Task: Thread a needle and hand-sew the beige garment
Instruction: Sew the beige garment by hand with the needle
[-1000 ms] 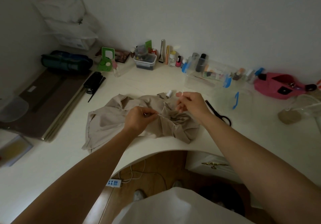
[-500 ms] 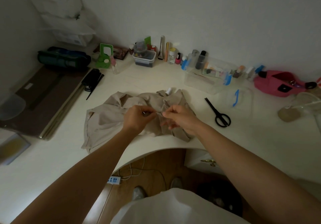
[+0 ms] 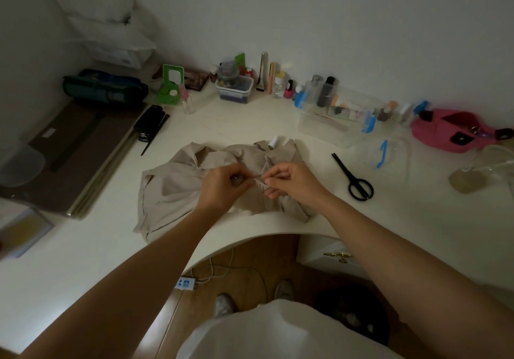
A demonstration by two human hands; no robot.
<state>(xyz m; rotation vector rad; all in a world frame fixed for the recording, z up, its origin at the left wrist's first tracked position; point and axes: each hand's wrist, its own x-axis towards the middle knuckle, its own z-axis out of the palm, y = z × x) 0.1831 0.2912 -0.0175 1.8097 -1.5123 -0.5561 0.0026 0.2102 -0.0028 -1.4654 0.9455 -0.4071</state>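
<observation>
At the frame's centre, a fold of the beige garment (image 3: 178,186) is pinched by the left hand (image 3: 222,184) and the right hand (image 3: 292,182); black scissors (image 3: 354,177) are seen to the right.

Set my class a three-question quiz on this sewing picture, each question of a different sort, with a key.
1. True or false: the black scissors lie on the desk, to the right of the beige garment.
2. What sits at the garment's far edge? A) a white thread spool B) a hammer C) a banana
3. Fill in: the left hand pinches a fold of the ____ while the right hand pinches a thin needle at it.
Key: 1 true; 2 A; 3 garment.
</observation>
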